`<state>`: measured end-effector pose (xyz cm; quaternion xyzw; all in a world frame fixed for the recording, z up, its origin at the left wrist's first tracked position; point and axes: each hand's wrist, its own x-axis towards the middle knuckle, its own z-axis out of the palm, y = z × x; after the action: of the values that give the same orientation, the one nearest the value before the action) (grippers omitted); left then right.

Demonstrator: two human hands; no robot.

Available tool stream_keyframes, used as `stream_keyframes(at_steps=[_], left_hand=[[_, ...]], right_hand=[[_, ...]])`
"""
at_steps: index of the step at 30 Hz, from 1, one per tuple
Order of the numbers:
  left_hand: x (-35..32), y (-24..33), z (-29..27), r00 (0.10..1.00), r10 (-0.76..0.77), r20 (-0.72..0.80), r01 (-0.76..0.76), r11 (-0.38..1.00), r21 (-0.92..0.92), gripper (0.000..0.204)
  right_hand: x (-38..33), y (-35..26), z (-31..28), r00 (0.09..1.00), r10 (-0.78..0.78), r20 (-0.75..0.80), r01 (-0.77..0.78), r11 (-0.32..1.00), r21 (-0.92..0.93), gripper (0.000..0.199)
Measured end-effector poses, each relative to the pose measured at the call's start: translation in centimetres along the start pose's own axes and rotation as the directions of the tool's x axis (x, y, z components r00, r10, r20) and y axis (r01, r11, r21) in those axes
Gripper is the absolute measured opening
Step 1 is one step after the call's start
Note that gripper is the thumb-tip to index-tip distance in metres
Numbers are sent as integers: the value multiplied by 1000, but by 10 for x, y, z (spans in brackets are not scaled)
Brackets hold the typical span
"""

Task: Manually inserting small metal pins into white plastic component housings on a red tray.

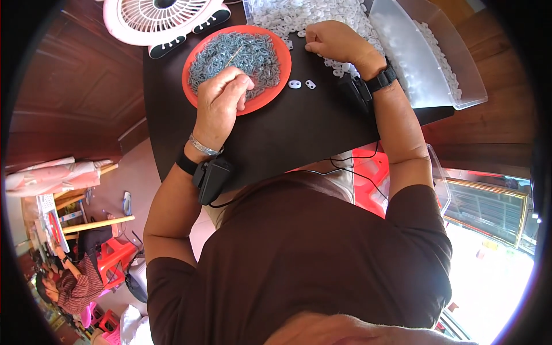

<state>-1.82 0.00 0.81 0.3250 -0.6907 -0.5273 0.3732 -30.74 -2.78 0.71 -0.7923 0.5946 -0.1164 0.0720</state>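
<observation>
A round orange-red plate (285,57) is heaped with small grey metal screws (215,52). Over its near edge hangs my left hand (221,98), fingers curled and thumb pressed in; what they pinch, if anything, is hidden. A thin golden sliver (234,56) shows just beyond its knuckles. At the back, my right hand (339,43) is closed at the near edge of a pile of small white plastic pieces (287,14), its fingertips turned down and hidden. Two white two-holed pieces, one a plastic piece (294,84) and one a tilted plastic piece (310,84), lie apart between my hands.
A clear plastic bin (466,92) with more white pieces stands at the right of the dark table (276,132). A pink fan (135,29) is at the far left. Black devices are strapped to both wrists, with cables (359,172) hanging near my lap. Red stools stand below.
</observation>
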Motion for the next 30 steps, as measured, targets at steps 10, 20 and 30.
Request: stream_keyframes(at_steps=[10, 20, 30], left_hand=[[1, -2, 0, 1000, -10, -6, 10, 1000, -15, 21], [1, 0, -1, 1000, -23, -6, 23, 999, -25, 22], [2, -4, -5, 999, 20, -41, -21, 999, -37, 22]], right_hand=[[-7, -2, -8, 999, -45, -24, 49, 978, 205, 20], [-18, -46, -15, 914, -234, 330, 120, 936, 332, 18], [-15, -34, -14, 944, -234, 234, 175, 953, 247, 18]])
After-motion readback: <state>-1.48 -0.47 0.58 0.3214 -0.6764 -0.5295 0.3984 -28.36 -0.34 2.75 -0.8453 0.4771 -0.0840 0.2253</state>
